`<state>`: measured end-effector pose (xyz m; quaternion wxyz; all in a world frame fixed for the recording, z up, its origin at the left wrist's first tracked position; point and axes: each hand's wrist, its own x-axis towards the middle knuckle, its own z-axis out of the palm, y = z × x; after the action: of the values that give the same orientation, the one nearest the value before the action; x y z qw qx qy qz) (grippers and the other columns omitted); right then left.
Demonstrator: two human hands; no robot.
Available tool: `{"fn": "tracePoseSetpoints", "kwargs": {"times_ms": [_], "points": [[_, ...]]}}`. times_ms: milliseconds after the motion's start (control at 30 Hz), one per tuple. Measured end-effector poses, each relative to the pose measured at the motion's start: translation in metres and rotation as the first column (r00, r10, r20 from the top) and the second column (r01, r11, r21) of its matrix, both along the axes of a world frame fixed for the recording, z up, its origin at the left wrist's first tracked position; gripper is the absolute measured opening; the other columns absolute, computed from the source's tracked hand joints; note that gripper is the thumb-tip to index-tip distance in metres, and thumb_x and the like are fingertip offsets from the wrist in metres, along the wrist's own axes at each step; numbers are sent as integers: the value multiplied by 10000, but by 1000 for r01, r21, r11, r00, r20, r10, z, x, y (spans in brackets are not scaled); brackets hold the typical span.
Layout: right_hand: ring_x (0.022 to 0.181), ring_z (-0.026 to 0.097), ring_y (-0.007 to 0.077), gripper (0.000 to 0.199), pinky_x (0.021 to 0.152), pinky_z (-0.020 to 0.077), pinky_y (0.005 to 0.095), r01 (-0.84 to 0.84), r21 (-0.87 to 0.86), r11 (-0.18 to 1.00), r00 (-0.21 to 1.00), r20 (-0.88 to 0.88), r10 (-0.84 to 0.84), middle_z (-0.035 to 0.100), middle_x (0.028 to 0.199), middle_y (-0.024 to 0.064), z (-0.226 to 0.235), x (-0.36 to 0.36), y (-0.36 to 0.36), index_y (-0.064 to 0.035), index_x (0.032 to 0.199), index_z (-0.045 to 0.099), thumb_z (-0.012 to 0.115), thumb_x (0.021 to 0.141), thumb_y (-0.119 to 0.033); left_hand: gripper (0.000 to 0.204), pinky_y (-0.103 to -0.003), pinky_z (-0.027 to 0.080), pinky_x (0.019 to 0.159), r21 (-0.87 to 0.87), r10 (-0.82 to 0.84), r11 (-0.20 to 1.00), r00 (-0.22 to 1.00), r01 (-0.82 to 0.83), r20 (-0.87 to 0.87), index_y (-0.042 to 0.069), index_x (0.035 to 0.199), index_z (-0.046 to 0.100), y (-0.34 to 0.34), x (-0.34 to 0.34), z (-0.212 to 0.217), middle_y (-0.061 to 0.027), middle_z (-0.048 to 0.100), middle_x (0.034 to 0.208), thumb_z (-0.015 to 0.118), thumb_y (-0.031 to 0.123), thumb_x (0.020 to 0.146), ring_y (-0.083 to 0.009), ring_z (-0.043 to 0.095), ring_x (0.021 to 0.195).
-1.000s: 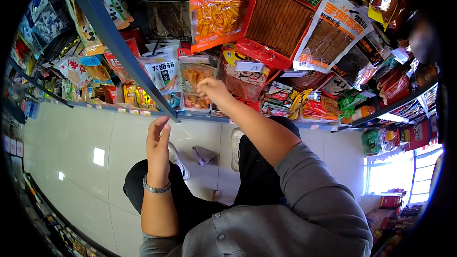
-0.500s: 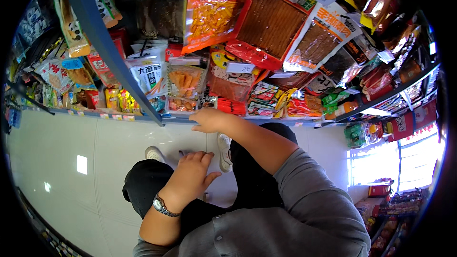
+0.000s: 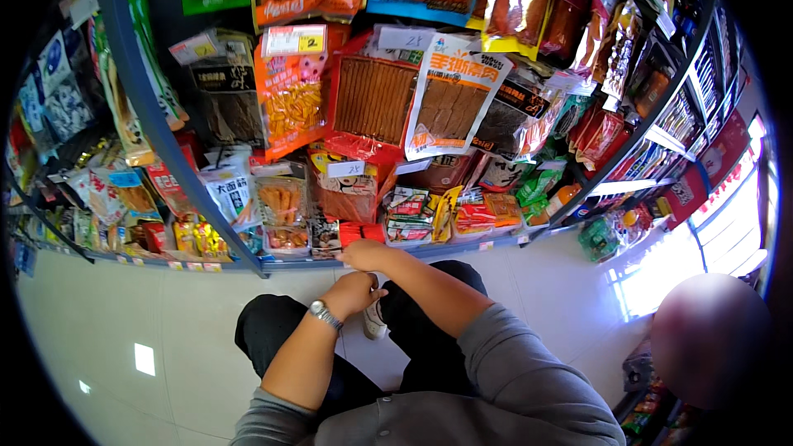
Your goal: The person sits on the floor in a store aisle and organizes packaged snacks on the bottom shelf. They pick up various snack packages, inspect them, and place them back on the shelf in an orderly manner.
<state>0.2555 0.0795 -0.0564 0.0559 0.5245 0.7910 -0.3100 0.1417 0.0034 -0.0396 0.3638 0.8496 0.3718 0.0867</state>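
Observation:
My right hand (image 3: pixel 361 255) reaches to the front edge of the bottom shelf, just below a bundle of red packets (image 3: pixel 360 234). Its fingers are bent together, and whatever they may hold is hidden. Close beneath it, my left hand (image 3: pixel 355 292), with a silver watch (image 3: pixel 325 314) on the wrist, is curled closed beside my right forearm. I see nothing in it. Left of the red packets are clear packs of orange-brown snacks (image 3: pixel 282 201). To their right stands a tub of small mixed sachets (image 3: pixel 409 213).
Large snack bags hang above, among them an orange bag (image 3: pixel 295 103) and a white-and-orange bag (image 3: pixel 452 99). A dark upright post (image 3: pixel 161 116) divides the shelving at left. My knees are close below the shelf. A green-wrapped bundle (image 3: pixel 599 238) stands on the tiled floor (image 3: pixel 198 322) at right.
The view has shifted, bringing more hanging bags into sight. My left hand has moved up and right toward my right hand, and its fingers have curled. My right hand stays at the shelf edge.

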Motion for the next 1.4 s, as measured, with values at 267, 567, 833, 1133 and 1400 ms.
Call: {"fn": "tracePoseSetpoints", "kwargs": {"times_ms": [267,567,833,1133,1400], "points": [[979,581,315,421,843,450,373,-156,176,972,933,-295,204,569,1121,196,65,59,-59,-47,1210,487,531,880,-306,454,-432,461,786,-86,-135,991,801,104,-583,-1,882,649,15,-28,-100,-187,643,898,554,438,813,-340,604,867],[944,585,156,331,818,452,297,28,-116,993,634,-766,-108,596,1066,89,88,80,-114,-33,1180,509,530,904,-214,357,-395,482,730,-27,12,1000,989,-16,-147,15,903,644,-17,-37,-52,-179,649,849,569,358,843,-333,616,811],[969,587,214,419,806,468,325,445,127,886,605,-773,-193,547,1112,151,118,81,-91,-17,1197,474,600,821,-153,310,-397,479,718,144,146,978,987,-154,66,-3,914,623,-17,-41,-29,-182,641,868,596,294,828,-330,611,811],[1027,534,289,394,859,477,420,554,-745,372,-525,-659,-539,485,1131,146,91,155,21,25,1170,428,553,808,-70,288,-398,464,767,262,68,960,990,-100,128,-7,921,607,-3,-14,-7,-186,628,904,617,257,806,-339,590,866],[1272,330,294,532,1076,207,422,386,-801,458,-745,-563,-358,343,1370,156,96,170,66,-19,1310,349,535,835,-167,262,-405,458,775,390,1,915,969,-101,249,23,977,581,5,-1,10,-178,599,938,615,217,804,-350,565,893]]}}
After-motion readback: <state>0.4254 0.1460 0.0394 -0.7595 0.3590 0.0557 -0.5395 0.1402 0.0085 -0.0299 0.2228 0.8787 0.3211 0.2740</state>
